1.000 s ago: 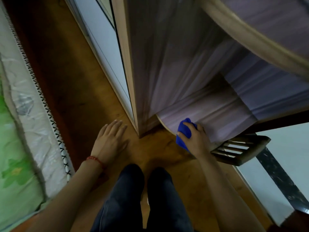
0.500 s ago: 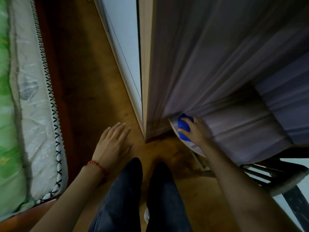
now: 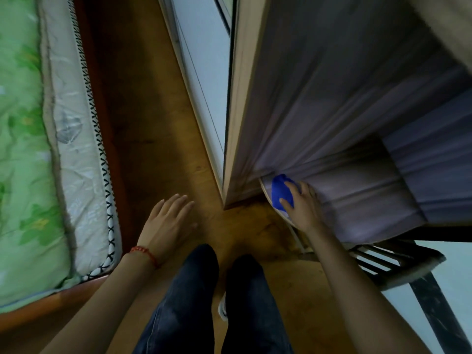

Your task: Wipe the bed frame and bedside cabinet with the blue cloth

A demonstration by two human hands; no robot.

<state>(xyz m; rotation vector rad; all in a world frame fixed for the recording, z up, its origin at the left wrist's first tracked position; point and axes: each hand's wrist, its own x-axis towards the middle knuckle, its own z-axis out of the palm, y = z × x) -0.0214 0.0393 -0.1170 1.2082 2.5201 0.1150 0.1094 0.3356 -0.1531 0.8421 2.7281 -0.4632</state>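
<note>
A blue cloth [image 3: 279, 191] is bunched in my right hand [image 3: 304, 208], whose thumb and fingers grip it and press it against the curved lower edge of the grey-purple wooden bedside cabinet [image 3: 332, 111], close to its near left corner. My left hand [image 3: 166, 223] hovers above the floor with fingers straight and spread, holding nothing. The reddish wooden bed frame [image 3: 38, 311] runs along the left under the mattress [image 3: 76, 162].
A green quilt [image 3: 20, 149] covers the bed. A white panel [image 3: 204, 72] stands left of the cabinet. A slatted wooden piece [image 3: 388, 261] juts out below the cabinet on the right. My legs [image 3: 191, 302] stand on the brown wooden floor [image 3: 153, 123].
My right hand has slid the cloth along the cabinet's lower edge toward its near left corner. The view has tilted left. My left hand has stayed spread above the floor.
</note>
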